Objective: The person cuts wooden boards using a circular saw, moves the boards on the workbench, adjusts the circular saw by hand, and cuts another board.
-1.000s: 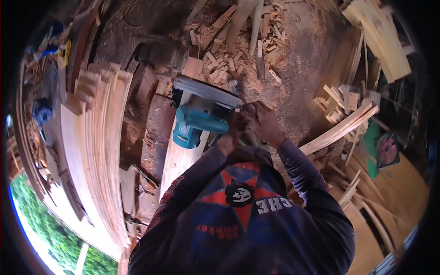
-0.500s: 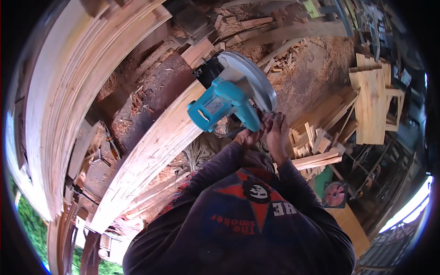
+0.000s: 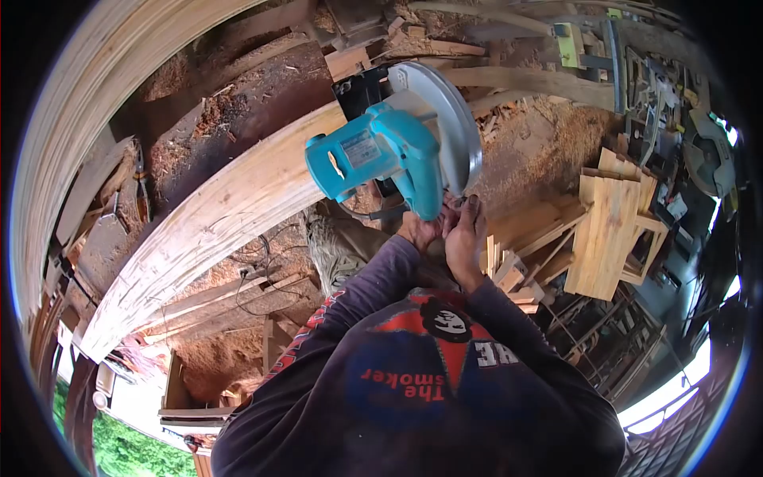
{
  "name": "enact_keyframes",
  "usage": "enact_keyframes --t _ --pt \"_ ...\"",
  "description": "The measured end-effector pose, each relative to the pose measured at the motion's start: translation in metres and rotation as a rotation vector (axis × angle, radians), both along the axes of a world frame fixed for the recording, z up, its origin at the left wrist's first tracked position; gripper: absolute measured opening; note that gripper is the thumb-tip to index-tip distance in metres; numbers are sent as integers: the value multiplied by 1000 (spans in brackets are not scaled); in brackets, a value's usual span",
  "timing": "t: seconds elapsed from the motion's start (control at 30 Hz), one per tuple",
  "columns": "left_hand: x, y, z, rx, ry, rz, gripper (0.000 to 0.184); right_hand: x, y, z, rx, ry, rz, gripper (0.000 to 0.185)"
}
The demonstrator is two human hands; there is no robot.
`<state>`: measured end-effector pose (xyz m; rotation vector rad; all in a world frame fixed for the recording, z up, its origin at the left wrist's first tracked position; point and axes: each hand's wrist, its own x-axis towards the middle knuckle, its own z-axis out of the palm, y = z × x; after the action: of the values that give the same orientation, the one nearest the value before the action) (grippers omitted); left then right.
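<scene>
Near the middle, left hand [image 3: 422,229] and right hand [image 3: 464,248] meet, fingers bent, at the saw [image 3: 362,153], what they clamp unclear, while it sits over the plank [image 3: 238,191], no finished cut visible and work left untellable, with a block [image 3: 347,62] beyond.

Long-sleeved shirt [image 3: 413,421]: dark navy | chest: red star [image 3: 455,354], round black-and-white emblem [image 3: 447,320], blue patches [image 3: 393,354] | lettering [image 3: 405,384]: white "HE", red "The smoker" | left sleeve [image 3: 350,296]: red-and-white markings | trouser leg [image 3: 338,242]: khaki, wrinkled
</scene>
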<state>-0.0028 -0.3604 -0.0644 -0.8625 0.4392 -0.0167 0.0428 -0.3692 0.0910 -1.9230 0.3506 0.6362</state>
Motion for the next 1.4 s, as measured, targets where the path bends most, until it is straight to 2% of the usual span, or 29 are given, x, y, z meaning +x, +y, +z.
enact_keyframes --t 0.03,0.1,0.13,0.17,0.23,0.3,0.4,0.5,0.57,0.63,0.67,0.7,0.73,0.77,0.8,0.83,0.87,0.9,0.97,1.0,1.03,1.07,1.1,1.17,1.23,1.3,1.37,1.4 --pt "5 -1 -3 12 -13 1 31 1 3 1 12 -13 1 38" --pt "14 -4 -6 -35 -161 221 41 4 5 6 21 94 -123 38" --pt "12 -2 -8 -1 -184 172 40 8 4 5 168 203 -173 37" --pt "9 1 -11 31 -210 124 39 10 2 5 180 194 -169 37" --pt "11 1 -9 129 -114 85 35 15 1 7 264 323 -248 31" --pt "12 0 -5 192 -28 54 31 16 0 7 254 336 -244 34" --pt "9 -2 -6 360 -25 113 32 16 -3 5 261 401 -273 36" --pt "7 3 -3 569 70 38 41 18 -9 3 342 498 -341 34" --pt "8 3 -13 419 -47 1 44 23 -11 5 408 554 -374 33" --pt "7 5 -13 330 -76 7 42 31 -11 14 424 591 -288 36" --pt "4 5 -14 299 -105 2 41 38 -8 31 332 600 -189 38" --pt "4 -3 -11 324 168 40 37 41 -18 44 198 632 -75 43" --pt "6 34 49 502 155 -97 24 42 -20 67 119 526 123 41" --pt "-7 49 56 516 154 -94 24 41 -14 80 82 475 225 41" --pt "-24 61 60 665 74 -317 27 40 -7 93 44 420 323 40" --pt "-43 75 65 806 -9 -553 30 29 11 95 22 69 482 38" --pt "-55 101 88 1061 -52 -680 31 20 27 94 -3 -291 621 37" --pt "-66 132 114 1313 -101 -804 32 17 43 86 4 -290 606 37" --pt "-96 194 117 1914 -341 -1119 36 33 74 57 -117 -533 814 47" --pt "-108 231 109 1716 -280 -1174 34 45 88 52 -110 -530 805 47" --pt "-118 262 100 1505 -215 -1221 32 54 101 54 -21 -281 761 47" --pt "-113 290 103 1645 -73 -1175 30 58 112 58 64 -25 708 48" --pt "-98 315 107 1781 62 -1124 27 59 116 63 160 6 667 45" --pt "-55 323 101 2223 408 -717 22 52 107 68 15 -58 649 43" --pt "-24 314 79 2524 489 -612 32 37 82 74 -46 -47 645 41" --pt "-13 282 43 2959 694 -700 52 19 64 83 -106 -20 664 39" --pt "-5 259 57 2875 396 -816 80 2 50 95 -203 -30 651 34" --pt "-4 251 50 2909 266 -761 98 -7 42 95 -222 -21 658 34"
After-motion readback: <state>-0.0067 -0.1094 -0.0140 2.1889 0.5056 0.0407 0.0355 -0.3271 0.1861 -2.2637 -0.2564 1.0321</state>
